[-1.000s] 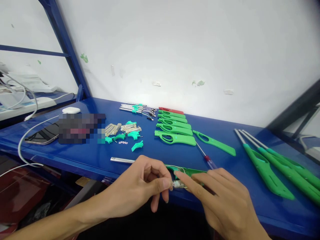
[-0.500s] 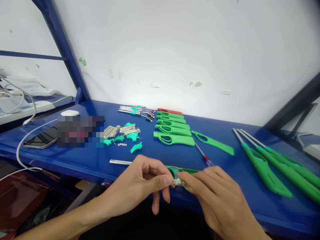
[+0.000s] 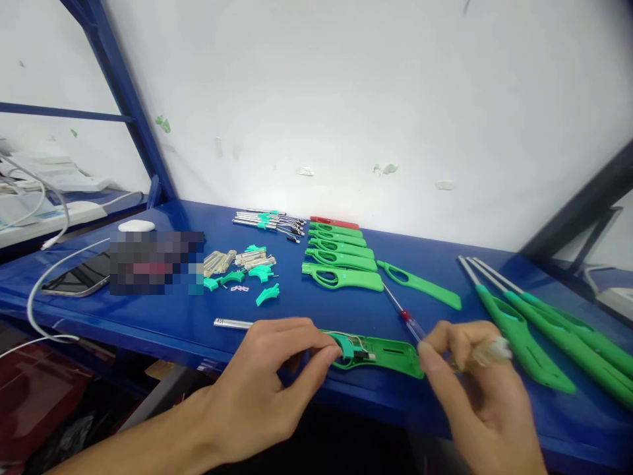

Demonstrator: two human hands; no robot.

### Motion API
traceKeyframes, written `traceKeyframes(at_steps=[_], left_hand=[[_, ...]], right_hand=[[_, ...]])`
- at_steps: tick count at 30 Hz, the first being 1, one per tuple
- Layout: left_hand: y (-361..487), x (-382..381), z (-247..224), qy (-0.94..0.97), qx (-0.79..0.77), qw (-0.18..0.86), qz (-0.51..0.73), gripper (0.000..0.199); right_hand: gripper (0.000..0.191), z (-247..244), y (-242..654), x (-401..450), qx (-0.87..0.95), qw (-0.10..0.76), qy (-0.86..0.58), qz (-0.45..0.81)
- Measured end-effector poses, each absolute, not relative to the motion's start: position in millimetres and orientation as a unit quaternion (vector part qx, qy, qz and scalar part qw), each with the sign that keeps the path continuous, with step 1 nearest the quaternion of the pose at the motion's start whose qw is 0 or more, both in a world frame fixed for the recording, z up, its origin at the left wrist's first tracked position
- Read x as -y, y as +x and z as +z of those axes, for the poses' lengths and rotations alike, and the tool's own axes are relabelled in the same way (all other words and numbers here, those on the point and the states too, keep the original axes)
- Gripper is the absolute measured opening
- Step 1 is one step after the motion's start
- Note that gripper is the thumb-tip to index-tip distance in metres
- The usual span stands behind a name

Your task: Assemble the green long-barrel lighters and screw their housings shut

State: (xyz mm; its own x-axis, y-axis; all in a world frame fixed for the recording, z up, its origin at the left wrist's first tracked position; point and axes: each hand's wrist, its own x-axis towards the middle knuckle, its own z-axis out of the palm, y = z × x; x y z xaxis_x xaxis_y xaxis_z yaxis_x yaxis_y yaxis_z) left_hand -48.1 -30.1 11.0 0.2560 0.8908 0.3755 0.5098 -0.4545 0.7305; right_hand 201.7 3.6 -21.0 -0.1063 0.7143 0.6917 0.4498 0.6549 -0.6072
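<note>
Green handle shell: open, on desk. Left hand: fingers together at the shell's teal trigger; any pinched part unclear. Right hand, right of shell: fingers curled on a blurred translucent piece.

Random stuff around this desk

So there's a dark-screened phone lying beside a pixelated patch, with a rounded white case just behind. A white cable loops over the blue table's edge. Oh, and the white wall has a ragged green mark.
</note>
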Motion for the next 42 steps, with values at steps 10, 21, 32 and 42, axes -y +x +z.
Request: traceKeyframes(at_steps=[10, 21, 32, 42], left_hand=[[-52, 10, -9, 0.852, -0.422, 0.052, 0.306, 0.028], [-51, 9, -11, 0.848, -0.424, 0.107, 0.298, 0.023], [-51, 9, -13, 0.838, -0.418, 0.129, 0.325, 0.016], [-51, 10, -13, 0.835, -0.405, 0.126, 0.350, 0.016]], right_hand=[[0.015, -11, 206, -27, 0.867, 0.338, -0.351, 0.104], [0.024, -15, 209, -40, 0.908, 0.267, -0.298, 0.123], [0.022, -22, 204, -42, 0.925, 0.279, -0.257, 0.021], [0.030, -17, 197, -36, 0.919, 0.313, -0.231, -0.062]])
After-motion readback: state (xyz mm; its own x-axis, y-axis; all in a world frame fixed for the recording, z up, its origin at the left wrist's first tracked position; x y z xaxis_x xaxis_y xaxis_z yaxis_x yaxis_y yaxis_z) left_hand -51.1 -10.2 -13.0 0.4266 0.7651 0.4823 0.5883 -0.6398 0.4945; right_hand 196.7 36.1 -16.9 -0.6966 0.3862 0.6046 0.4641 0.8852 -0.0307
